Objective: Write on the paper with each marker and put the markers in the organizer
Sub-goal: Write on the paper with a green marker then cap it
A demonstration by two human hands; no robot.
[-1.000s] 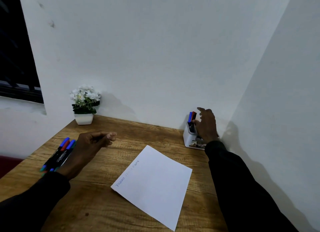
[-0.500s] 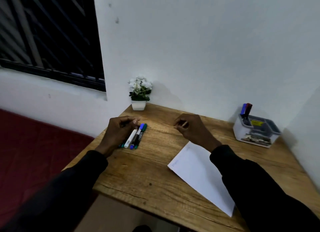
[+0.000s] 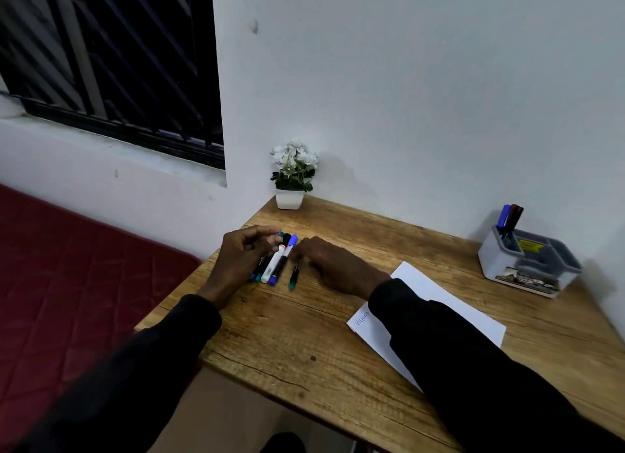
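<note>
A bunch of markers (image 3: pixel 275 266) lies at the table's far left, side by side, with blue, green and black caps. My left hand (image 3: pixel 241 261) curls over the bunch, fingertips closed on its far ends. One green-tipped marker (image 3: pixel 294 276) lies apart, just right of the bunch, and the fingers of my right hand (image 3: pixel 333 265) are closed on its far end. The white paper (image 3: pixel 446 298) lies under my right forearm, with one line of blue writing at its near-left corner. The grey-and-white organizer (image 3: pixel 500 266) stands at the far right against the wall and holds a blue and a dark red marker (image 3: pixel 509 216) upright.
A small white pot of white flowers (image 3: pixel 291 178) stands at the far left corner of the wooden table (image 3: pixel 287 344). White walls close off the back and right. A red mattress (image 3: pixel 67 283) lies left of the table, below a barred window (image 3: pixel 111 60).
My right hand left the organizer and crossed the table to the markers at the left. One green-tipped marker now lies apart from the bunch under my right fingers. My head turned left.
</note>
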